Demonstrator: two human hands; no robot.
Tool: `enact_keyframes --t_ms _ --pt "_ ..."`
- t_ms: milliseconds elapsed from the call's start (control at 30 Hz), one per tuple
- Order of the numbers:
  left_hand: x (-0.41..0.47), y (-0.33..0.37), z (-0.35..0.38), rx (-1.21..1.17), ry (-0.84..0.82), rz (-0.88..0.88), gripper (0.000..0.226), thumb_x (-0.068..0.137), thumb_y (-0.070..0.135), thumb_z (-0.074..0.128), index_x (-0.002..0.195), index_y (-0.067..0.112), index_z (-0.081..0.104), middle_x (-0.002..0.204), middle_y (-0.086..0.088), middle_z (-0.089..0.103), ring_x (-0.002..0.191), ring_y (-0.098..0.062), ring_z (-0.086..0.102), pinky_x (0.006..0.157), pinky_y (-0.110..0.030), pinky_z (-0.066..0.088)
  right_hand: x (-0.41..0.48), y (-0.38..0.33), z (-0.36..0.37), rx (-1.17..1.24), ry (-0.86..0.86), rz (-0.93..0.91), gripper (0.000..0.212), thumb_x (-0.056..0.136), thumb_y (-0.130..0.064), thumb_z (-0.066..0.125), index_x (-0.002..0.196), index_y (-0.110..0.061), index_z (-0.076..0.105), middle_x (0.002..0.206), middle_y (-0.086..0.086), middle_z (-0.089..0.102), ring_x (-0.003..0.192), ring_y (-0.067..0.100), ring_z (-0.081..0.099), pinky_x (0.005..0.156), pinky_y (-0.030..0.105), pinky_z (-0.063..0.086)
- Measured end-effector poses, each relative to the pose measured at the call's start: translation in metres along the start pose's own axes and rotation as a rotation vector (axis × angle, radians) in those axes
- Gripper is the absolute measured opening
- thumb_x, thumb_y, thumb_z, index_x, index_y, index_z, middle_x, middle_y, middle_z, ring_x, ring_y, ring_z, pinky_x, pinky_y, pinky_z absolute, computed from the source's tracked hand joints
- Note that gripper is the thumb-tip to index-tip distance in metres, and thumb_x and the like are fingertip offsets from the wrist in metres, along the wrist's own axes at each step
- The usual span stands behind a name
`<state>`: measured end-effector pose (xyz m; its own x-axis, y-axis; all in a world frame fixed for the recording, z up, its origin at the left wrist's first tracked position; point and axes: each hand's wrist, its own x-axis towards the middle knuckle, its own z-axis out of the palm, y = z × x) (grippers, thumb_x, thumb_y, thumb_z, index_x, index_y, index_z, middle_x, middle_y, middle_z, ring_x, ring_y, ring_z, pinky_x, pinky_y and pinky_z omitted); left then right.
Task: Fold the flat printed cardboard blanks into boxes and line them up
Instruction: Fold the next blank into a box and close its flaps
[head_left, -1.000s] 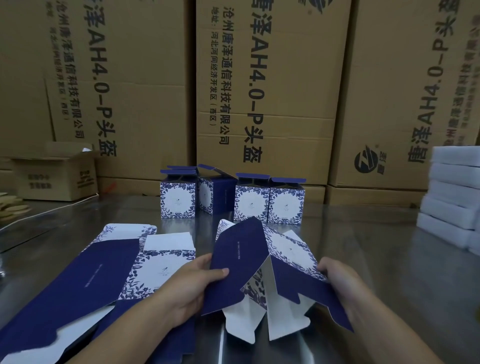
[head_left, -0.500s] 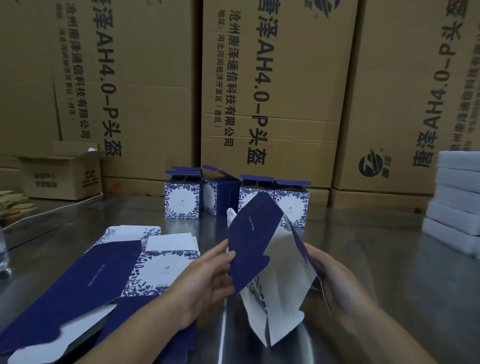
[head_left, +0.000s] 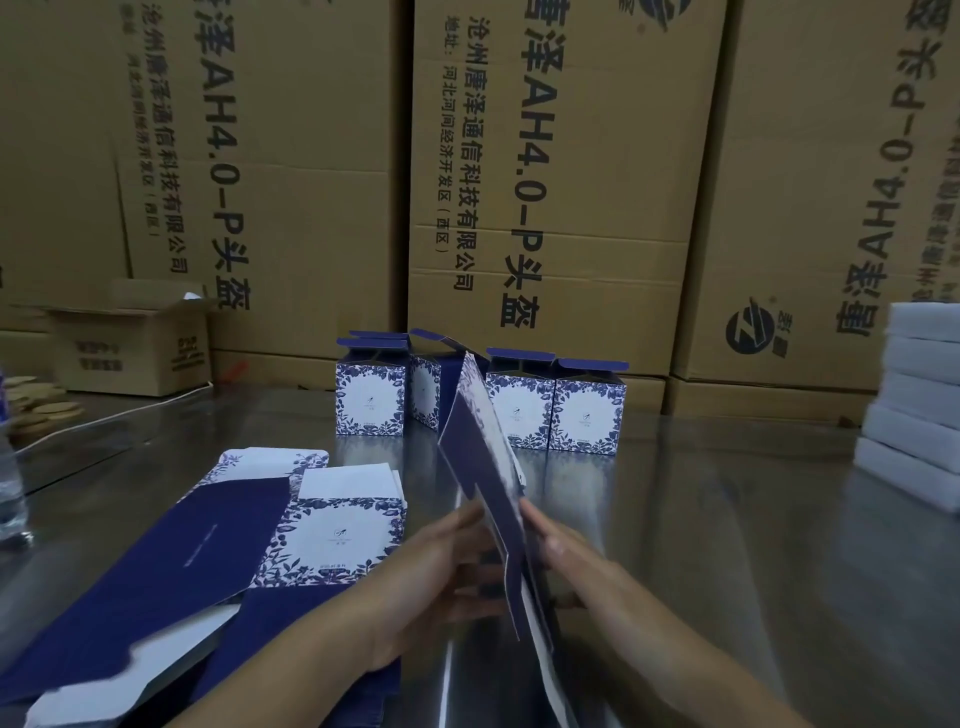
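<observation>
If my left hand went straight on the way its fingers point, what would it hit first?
The cardboard blank the left hand holds; just behind it, probably the right hand.

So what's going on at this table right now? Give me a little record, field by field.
Holding: left hand and right hand grip one blank from either side
Blank's state: raised on edge, partly folded
Done: four finished boxes in a row at the back, top flaps open
Waiting: flat blanks piled on the left
Surface: shiny metal table
Behind: big brown cartons
Far right: stacked white blocks
</observation>
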<state>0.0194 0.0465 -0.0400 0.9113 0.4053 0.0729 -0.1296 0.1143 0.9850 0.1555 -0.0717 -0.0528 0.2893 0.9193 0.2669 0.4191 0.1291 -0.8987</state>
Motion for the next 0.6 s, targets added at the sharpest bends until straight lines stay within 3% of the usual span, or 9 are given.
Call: enact_keyframes --t_ms 100,133,233,333,400,467,533,600 --pt "0.002 -0.002 0.001 0.053 0.031 -0.025 0.034 0.097 0.014 0.044 0.13 0.008 0.053 0.102 -0.008 0.073 0.095 -0.015 0.069 0.071 -0.024 0.057 -0.004 0.001 0.002 -0.149 -0.034 -0.05 0.051 0.078 -0.061 0.045 0.128 -0.055 0.038 0.143 -0.025 0.033 0.133 -0.01 0.025 0.111 0.017 0.018" --pt "0.001 -0.001 0.001 0.057 0.047 -0.029 0.035 0.098 0.011 0.042 0.131 0.006 0.051 0.099 -0.007 0.073 0.093 -0.013 0.069 0.071 -0.022 0.057 -0.005 0.002 0.001 -0.152 -0.037 -0.052 0.053 0.075 -0.061 0.046 0.128 -0.056 0.038 0.142 -0.025 0.033 0.13 -0.01 0.028 0.111 0.017 0.021" --pt "-0.002 0.003 0.002 0.041 -0.011 -0.028 0.034 0.095 0.02 0.048 0.128 0.015 0.056 0.118 -0.011 0.066 0.107 -0.025 0.064 0.077 -0.032 0.057 -0.007 0.002 -0.001 -0.145 -0.019 -0.06 0.057 0.075 -0.059 0.058 0.128 -0.056 0.04 0.139 -0.023 0.035 0.122 0.003 0.041 0.109 0.028 0.032" --pt "-0.002 0.003 -0.005 0.038 -0.033 0.011 0.028 0.088 0.018 0.057 0.114 0.023 0.065 0.106 -0.005 0.071 0.089 -0.017 0.069 0.066 -0.025 0.053 -0.007 0.002 -0.001 -0.098 0.059 -0.07 0.06 0.073 -0.053 0.07 0.126 -0.055 0.042 0.13 -0.017 0.045 0.113 0.001 0.047 0.096 0.018 0.041" --pt "0.001 0.002 -0.01 0.034 0.004 0.013 0.021 0.09 0.013 0.053 0.096 0.023 0.071 0.086 0.003 0.072 0.071 -0.009 0.067 0.063 -0.025 0.052 -0.007 0.0 -0.002 -0.057 0.143 -0.087 0.061 0.068 -0.049 0.069 0.125 -0.048 0.046 0.127 -0.016 0.049 0.101 -0.006 0.052 0.081 0.009 0.043" --pt "0.004 0.002 -0.017 0.041 0.031 0.02 0.02 0.084 0.014 0.057 0.078 0.022 0.074 0.066 0.01 0.065 0.057 -0.003 0.061 0.065 -0.027 0.052 -0.005 -0.001 -0.006 -0.017 0.253 -0.1 0.055 0.072 -0.037 0.069 0.125 -0.037 0.052 0.124 -0.01 0.054 0.084 -0.008 0.057 0.071 0.009 0.045" --pt "0.004 0.002 -0.021 0.085 0.032 0.03 0.019 0.077 0.017 0.058 0.084 0.021 0.075 0.074 0.008 0.07 0.07 -0.007 0.067 0.074 -0.032 0.055 -0.005 -0.001 -0.012 0.026 0.334 -0.094 0.042 0.083 -0.021 0.067 0.123 -0.031 0.057 0.118 -0.002 0.057 0.072 -0.005 0.058 0.065 0.013 0.048" --pt "0.004 0.003 -0.024 0.121 0.079 0.028 0.033 0.075 0.017 0.06 0.106 0.02 0.071 0.102 -0.001 0.073 0.096 -0.017 0.068 0.088 -0.036 0.054 -0.005 0.002 -0.018 0.054 0.375 -0.096 0.038 0.085 -0.017 0.065 0.12 -0.032 0.06 0.113 -0.001 0.057 0.071 0.004 0.057 0.063 0.018 0.05"
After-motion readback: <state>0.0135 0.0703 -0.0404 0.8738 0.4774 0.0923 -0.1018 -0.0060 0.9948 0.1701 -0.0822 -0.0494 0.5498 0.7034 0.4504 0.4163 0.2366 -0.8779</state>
